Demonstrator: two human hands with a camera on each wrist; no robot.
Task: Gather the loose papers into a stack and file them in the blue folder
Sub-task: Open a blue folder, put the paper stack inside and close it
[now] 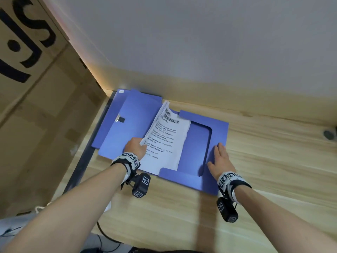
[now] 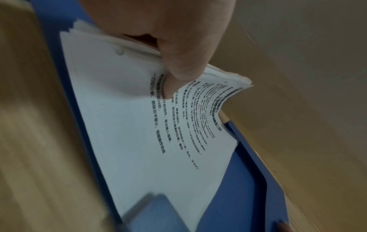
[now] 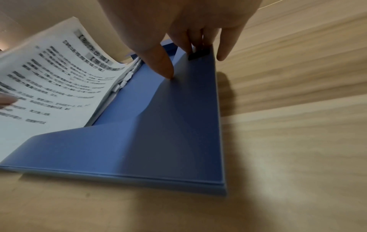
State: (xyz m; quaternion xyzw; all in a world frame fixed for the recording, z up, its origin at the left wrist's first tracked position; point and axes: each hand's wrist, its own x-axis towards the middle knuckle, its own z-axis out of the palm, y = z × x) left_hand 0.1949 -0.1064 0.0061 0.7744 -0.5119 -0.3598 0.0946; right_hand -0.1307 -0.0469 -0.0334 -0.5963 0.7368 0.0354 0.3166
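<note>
White printed sheets, a stack of papers [image 1: 165, 141], are pinched at their left edge by the left hand [image 1: 135, 147], thumb on top, so that side lifts and curls while the right part lies inside the blue folder [image 1: 219, 132]. The right hand [image 1: 219, 159] lies flat with fingers straight, pressing the folder's right flap down. Spread open, the folder rests on the wooden table [image 1: 273, 161], with its cover lying to the left. A cardboard box [image 1: 36, 92] stands at the far left.
</note>
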